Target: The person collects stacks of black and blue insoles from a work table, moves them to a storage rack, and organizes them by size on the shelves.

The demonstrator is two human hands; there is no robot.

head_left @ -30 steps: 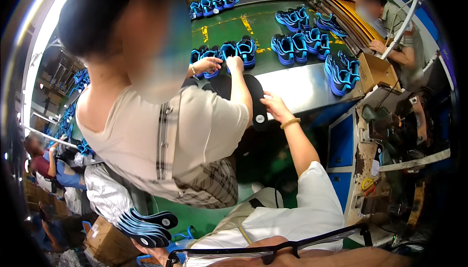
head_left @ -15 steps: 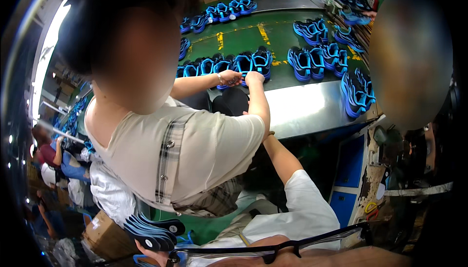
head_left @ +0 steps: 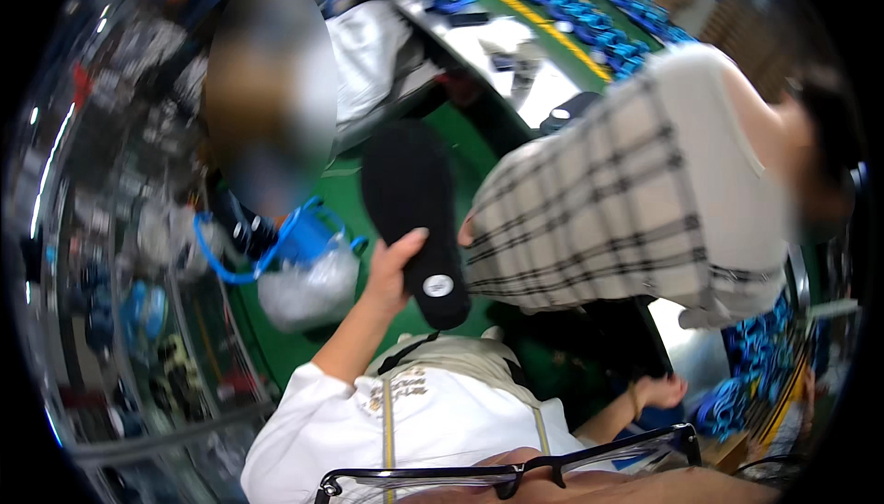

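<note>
My left hand [head_left: 391, 269] grips black insoles [head_left: 412, 186] near the heel end, the thumb lying across the top one. This top insole has a round white sticker on its heel; how many lie beneath it is hidden. My right hand [head_left: 658, 392] is at the lower right, apart from the insoles, beside the metal bench. Blur hides whether its fingers are closed, and nothing shows clearly in it. The nearest things to it are black-and-blue shoes [head_left: 723, 409] on the bench.
A co-worker in a checked beige garment [head_left: 589, 209] stands close on my right, between me and the bench [head_left: 686, 343]. A blue stool [head_left: 308, 232] with a clear plastic bag [head_left: 308, 292] is at my left. Rows of blue shoes [head_left: 589, 21] line the far conveyor.
My view has swung to the left. My left hand has brought the insoles from low at the left up in front of me. My right hand has drawn away from the co-worker's arms.
</note>
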